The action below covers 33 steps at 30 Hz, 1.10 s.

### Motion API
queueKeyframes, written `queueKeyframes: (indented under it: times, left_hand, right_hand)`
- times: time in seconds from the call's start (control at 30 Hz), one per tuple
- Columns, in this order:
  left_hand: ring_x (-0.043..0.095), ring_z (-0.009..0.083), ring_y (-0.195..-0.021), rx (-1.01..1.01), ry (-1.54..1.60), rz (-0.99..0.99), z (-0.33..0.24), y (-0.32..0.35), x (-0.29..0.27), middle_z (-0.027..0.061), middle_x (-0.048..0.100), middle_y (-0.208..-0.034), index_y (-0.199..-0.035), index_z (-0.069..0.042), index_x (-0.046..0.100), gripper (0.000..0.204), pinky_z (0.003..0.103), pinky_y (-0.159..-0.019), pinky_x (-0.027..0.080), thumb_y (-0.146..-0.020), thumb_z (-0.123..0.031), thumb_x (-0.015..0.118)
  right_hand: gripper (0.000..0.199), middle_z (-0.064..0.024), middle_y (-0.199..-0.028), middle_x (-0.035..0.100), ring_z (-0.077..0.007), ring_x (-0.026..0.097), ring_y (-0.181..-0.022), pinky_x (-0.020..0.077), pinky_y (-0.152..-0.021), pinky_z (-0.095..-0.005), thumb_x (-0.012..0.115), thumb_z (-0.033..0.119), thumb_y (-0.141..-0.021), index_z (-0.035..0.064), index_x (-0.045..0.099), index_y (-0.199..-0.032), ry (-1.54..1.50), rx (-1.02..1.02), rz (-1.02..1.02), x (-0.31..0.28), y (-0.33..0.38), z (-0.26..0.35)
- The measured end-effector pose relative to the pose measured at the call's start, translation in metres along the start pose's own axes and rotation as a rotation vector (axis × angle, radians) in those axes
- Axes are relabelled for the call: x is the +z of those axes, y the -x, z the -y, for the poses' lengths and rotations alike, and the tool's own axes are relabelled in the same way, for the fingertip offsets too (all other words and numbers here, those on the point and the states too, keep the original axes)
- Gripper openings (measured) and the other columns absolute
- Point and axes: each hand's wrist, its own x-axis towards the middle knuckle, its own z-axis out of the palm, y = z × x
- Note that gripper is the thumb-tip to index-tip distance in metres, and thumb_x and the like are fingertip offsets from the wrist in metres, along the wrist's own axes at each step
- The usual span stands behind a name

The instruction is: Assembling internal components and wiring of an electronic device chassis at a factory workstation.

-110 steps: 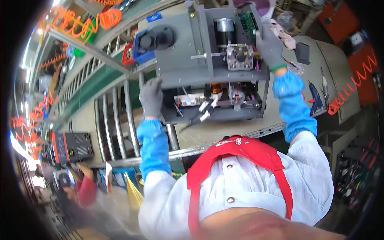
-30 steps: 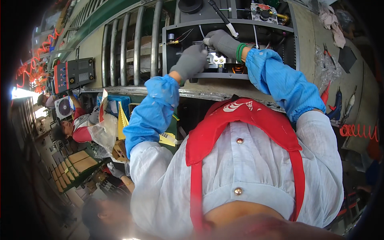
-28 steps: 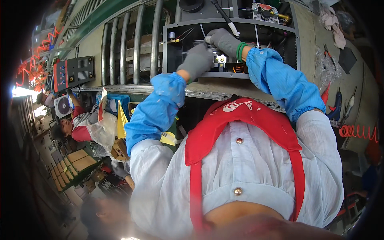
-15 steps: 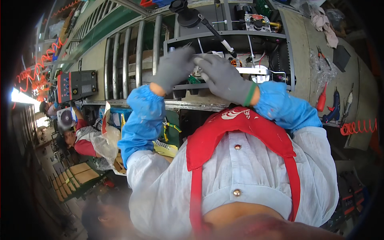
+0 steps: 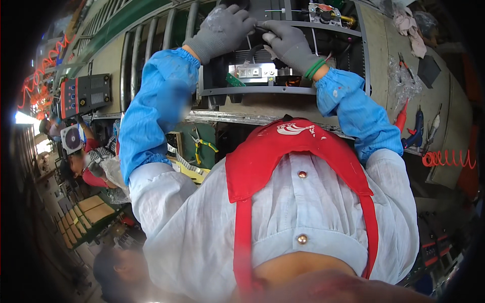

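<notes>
Both my hands wear grey gloves over the far part of an open dark grey metal casing [image 5: 283,90]. My left hand [image 5: 225,31] is closed with bent fingers beside a black round part; what it holds, if anything, is hidden. My right hand [image 5: 292,46] pinches a thin black piece [image 5: 259,29], seemingly a cable, whose ends I cannot follow. Nearer me inside the casing sit a silvery metal bracket [image 5: 254,72], a small green circuit board [image 5: 234,80] and a copper-coloured coil [image 5: 289,81], partly covered.
A metal roller conveyor [image 5: 151,40] runs to the left, with a red-and-black boxed machine [image 5: 86,95] beside it. Yellow-handled pliers [image 5: 204,145] hang below the bench edge. At right lie a red-handled tool [image 5: 401,117], a blue power screwdriver [image 5: 417,129] and plastic wrap [image 5: 404,81]. Other people work at left.
Both hands have moved away from me toward the casing's far side, uncovering the bracket and board. My right hand has taken hold of the thin black piece.
</notes>
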Motion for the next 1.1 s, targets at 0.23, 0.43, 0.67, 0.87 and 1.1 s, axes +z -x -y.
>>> queueKeyframes:
  times: [0.23,0.43,0.67,0.87,1.1]
  left_hand:
    - [0.064,0.0325,-0.096,-0.558,0.961,0.145,-0.028,0.044,0.041,0.0144,0.066,-0.097,-0.108,-0.002,0.057,0.032,0.043,-0.081,0.05,-0.098,-0.032,0.048]
    - [0.034,0.0041,-0.048,-1.088,2.284,0.051,-0.057,0.04,0.044,-0.0078,0.042,-0.063,-0.088,-0.008,0.055,0.028,0.021,-0.043,0.028,-0.1,-0.032,0.049]
    - [0.058,0.0083,-0.062,-1.014,1.804,0.069,-0.052,0.052,0.035,0.0032,0.064,-0.08,-0.102,-0.003,0.062,0.026,0.02,-0.053,0.046,-0.099,-0.026,0.049]
    - [0.066,0.0102,-0.072,-0.897,1.472,0.216,-0.039,0.089,0.01,0.0059,0.07,-0.081,-0.106,-0.002,0.066,0.03,0.024,-0.06,0.052,-0.097,-0.027,0.051]
    - [0.068,0.033,-0.075,-1.076,0.908,0.022,-0.092,0.051,0.051,0.0176,0.068,-0.079,-0.087,-0.003,0.072,0.029,0.044,-0.071,0.053,-0.084,-0.028,0.06]
  right_hand:
    - [0.039,-0.0162,-0.097,0.067,-0.0343,0.064,-0.091,0.0492,-0.083,-0.044,0.048,0.041,-0.093,0.0083,0.068,-0.103,0.213,-0.057,0.293,0.023,-0.029,0.0]
    - [0.049,-0.0128,-0.086,0.066,-0.0216,0.064,-0.072,0.0521,-0.063,-0.0347,0.047,0.047,-0.094,0.0037,0.066,-0.106,-0.068,0.137,0.589,0.032,-0.052,-0.029]
    - [0.037,-0.002,-0.093,0.065,-0.0089,0.055,-0.082,0.0449,-0.072,-0.0245,0.052,0.036,-0.097,0.0027,0.065,-0.108,-0.273,0.231,0.688,0.028,-0.052,-0.031]
    - [0.036,0.0019,-0.078,0.057,-0.0041,0.044,-0.06,0.0345,-0.051,-0.0204,0.055,0.04,-0.096,0.0063,0.068,-0.099,-0.37,0.34,0.641,0.023,-0.043,-0.003]
    - [0.036,-0.0006,-0.093,0.066,-0.0061,0.056,-0.081,0.0449,-0.073,-0.0226,0.055,0.035,-0.098,0.002,0.067,-0.107,-0.481,0.554,0.612,0.034,-0.045,-0.016]
